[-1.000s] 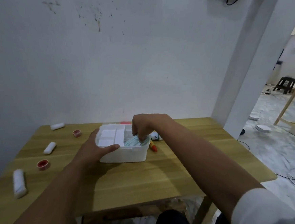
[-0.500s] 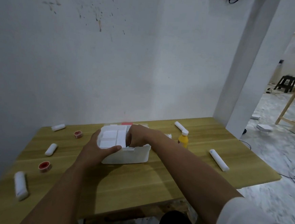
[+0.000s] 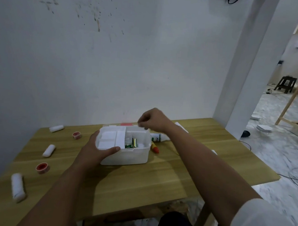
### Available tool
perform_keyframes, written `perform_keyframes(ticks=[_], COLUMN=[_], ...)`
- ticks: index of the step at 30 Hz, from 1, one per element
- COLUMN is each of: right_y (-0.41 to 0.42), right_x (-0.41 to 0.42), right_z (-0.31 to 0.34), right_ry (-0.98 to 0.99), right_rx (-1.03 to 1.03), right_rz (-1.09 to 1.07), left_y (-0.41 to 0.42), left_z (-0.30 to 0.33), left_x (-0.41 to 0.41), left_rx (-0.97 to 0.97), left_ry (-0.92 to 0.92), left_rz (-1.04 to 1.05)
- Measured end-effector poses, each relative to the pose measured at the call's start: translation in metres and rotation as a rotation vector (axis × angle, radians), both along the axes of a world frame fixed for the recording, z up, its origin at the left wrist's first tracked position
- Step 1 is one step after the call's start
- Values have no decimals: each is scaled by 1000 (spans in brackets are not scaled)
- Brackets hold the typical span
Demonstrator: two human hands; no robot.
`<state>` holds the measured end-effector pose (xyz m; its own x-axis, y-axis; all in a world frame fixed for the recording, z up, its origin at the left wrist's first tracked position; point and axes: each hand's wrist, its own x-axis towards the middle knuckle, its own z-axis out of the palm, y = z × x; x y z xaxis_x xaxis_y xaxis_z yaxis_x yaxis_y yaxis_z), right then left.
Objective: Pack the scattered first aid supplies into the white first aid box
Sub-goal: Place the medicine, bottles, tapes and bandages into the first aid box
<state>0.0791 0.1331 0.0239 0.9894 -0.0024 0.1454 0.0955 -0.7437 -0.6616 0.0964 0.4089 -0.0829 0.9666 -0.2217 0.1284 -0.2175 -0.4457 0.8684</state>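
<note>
Against a stained white wall stands a wooden table (image 3: 139, 180) with the white first aid box (image 3: 125, 155) near its middle, open at the top, a green packet (image 3: 134, 143) already lying in its right compartment. The left hand (image 3: 95, 151) grips the box's near-left corner, thumb laid along the front rim. The right hand (image 3: 153, 121) hovers above the back rim, fingers curled; whether they pinch anything I cannot tell. The next pick probably turns on side. Just right of the box lie a white bottle (image 3: 158, 137) on its side, long axis running left to right, and a small red-tipped tube (image 3: 154, 148): both close under the right hand. The bandage rolls (image 3: 49, 150) and red tape reels (image 3: 42, 167) lie well apart to the left, nearer the occupied left hand.
</note>
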Motion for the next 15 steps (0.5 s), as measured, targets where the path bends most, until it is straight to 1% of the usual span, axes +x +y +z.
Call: perform_keyframes(ticks=[1, 3, 8, 11, 15], right_y=[-13, -40, -103, -127, -144], right_x=[-3, -9, -34, -52, -75], right_z=[4, 10, 16, 5, -24], right_ry=[-63, -106, 13, 72, 174], right_rx=[-16, -73, -221, -218, -131], right_rz=[-49, -115, -174, -228, -252], left_y=[1, 3, 1, 1, 3], left_z=[0, -1, 0, -1, -2], left_x=[0, 1, 2, 3, 1], left_rx=[-4, -6, -1, 1, -18], left_ry=[2, 7, -1, 12, 14], left_rz=[-1, -3, 2, -6, -24])
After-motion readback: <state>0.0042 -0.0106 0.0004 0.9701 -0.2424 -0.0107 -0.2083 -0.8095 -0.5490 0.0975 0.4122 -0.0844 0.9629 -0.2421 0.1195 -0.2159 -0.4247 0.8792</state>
